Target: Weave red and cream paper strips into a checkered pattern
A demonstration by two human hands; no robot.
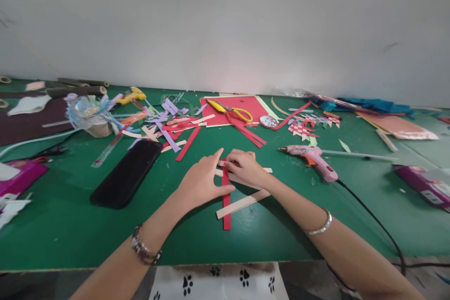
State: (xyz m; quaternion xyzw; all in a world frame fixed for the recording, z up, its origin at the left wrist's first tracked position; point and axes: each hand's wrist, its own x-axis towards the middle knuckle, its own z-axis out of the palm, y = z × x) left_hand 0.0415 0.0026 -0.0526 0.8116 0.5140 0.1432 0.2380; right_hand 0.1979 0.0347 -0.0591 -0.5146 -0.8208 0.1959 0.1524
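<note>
A red paper strip (227, 221) lies lengthwise on the green table in front of me, with cream paper strips (241, 205) crossing it. My right hand (246, 167) has its fingers curled at the far end of the red strip, where a cream strip's end also shows; the fingertips are partly hidden. My left hand (200, 180) is to the left, its thumb apart from the fingers and the thumb tip over the red strip. It grips nothing that I can see. One cream strip slants across the red one nearer to me, passing under my right forearm.
A black phone (127, 174) lies left of my hands. On the right rests a pink glue gun (318, 159) with its cord. Behind are yellow-handled scissors (242, 115), red paper sheets (258, 104), a round tin (268, 122) and scattered paper strips (172, 136).
</note>
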